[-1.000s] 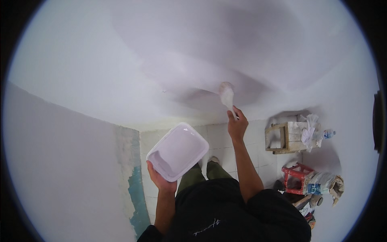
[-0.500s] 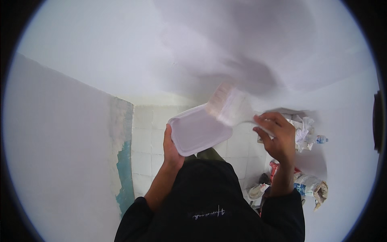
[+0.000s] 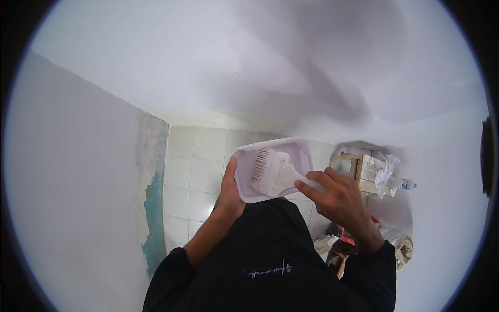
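My left hand point(image 3: 230, 196) grips the left end of a pale plastic tray point(image 3: 299, 148) that holds light lilac paint. A wide, paint-coated brush point(image 3: 278, 174) lies over the inside of the tray, its bristles in it toward the left end. My right hand point(image 3: 335, 195) is closed on the brush handle at the tray's right side. Both hands are in front of my dark shirt.
White wall point(image 3: 208, 62) ahead; left wall point(image 3: 78, 171) with a peeling teal patch point(image 3: 153, 223); white tiled floor point(image 3: 205, 174) below. At right, a wooden box point(image 3: 366, 184) with white plastic wrapping, a clear bottle point(image 3: 405, 184), a red stool point(image 3: 348, 236) and crumpled sacks point(image 3: 403, 244).
My right hand has brought the brush down from near the wall into the tray. My left hand has moved the tray rightward and up in view, tilting it round.
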A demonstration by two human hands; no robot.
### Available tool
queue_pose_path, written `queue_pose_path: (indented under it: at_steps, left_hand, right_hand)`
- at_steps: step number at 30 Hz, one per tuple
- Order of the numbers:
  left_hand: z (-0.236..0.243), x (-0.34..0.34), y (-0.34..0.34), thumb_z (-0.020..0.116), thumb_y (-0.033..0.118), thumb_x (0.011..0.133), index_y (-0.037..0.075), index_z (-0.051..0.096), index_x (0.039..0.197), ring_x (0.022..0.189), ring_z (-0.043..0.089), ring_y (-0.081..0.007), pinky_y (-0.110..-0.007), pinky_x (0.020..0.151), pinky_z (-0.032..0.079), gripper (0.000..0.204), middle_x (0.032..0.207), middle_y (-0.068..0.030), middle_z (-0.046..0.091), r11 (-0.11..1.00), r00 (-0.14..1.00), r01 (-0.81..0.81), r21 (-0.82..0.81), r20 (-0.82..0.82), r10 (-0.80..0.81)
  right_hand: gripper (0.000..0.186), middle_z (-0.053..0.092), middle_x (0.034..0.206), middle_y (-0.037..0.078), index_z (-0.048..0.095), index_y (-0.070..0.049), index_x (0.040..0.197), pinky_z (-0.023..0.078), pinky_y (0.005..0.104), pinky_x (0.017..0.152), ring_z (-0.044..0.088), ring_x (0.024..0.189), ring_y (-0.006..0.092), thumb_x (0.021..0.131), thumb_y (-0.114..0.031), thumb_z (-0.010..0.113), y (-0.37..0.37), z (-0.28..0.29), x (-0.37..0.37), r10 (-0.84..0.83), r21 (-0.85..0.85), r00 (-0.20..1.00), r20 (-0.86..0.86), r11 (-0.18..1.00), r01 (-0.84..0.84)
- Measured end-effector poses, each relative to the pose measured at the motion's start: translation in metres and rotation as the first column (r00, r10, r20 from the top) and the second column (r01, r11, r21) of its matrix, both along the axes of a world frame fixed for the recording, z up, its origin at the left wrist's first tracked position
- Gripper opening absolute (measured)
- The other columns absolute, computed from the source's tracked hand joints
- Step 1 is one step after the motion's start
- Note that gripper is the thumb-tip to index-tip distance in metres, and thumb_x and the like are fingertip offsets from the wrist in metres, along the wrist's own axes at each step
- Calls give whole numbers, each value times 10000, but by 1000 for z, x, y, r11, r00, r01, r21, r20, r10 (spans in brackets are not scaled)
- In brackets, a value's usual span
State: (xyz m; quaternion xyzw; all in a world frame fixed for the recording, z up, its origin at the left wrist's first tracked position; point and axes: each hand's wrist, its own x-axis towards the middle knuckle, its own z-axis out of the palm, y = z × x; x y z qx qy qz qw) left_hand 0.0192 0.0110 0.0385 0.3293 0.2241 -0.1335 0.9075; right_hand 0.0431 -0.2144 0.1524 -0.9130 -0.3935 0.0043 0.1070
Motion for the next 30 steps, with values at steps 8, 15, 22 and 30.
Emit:
queue_pose_path:
  at_steps: [8, 15, 22, 30]
  left_hand:
    - [0, 3, -3, 265, 438, 1057, 34, 402, 1411, 1271, 503, -268, -412, 1080, 387, 554, 1366, -135, 520, 999, 999, 28, 28, 18, -29]
    - [-7, 8, -12, 258, 419, 1065, 43, 415, 1392, 1250, 521, -255, -408, 1058, 415, 523, 1339, -130, 534, 999, 999, 46, -13, 12, -46]
    - [-8, 9, -12, 255, 416, 1066, 50, 426, 1381, 1236, 532, -243, -403, 1050, 423, 512, 1320, -122, 544, 999, 997, 52, 5, 52, -52]
    - [-35, 1, -10, 353, 452, 1043, -21, 467, 1352, 1228, 529, -239, -360, 1047, 407, 576, 1317, -147, 551, 970, 994, -26, 240, 112, -1]
  right_hand:
    - [348, 595, 990, 56, 647, -105, 1104, 493, 316, 538, 585, 793, 193, 757, -86, 675, -6, -2, 4, 66, -66, 998, -13, 996, -66]
    - [412, 652, 971, 56, 730, -135, 1062, 513, 322, 564, 619, 787, 194, 682, 14, 677, -4, 6, 1, -6, -126, 999, -37, 992, 1]
    - [393, 654, 965, 59, 726, -149, 1066, 519, 323, 561, 631, 781, 198, 700, -9, 708, -9, 11, -5, -37, -71, 999, -33, 997, 35]
    - [271, 656, 888, 48, 713, -137, 1049, 501, 325, 532, 615, 698, 201, 781, -94, 725, 3, 29, -12, -91, -138, 995, -47, 987, 83]
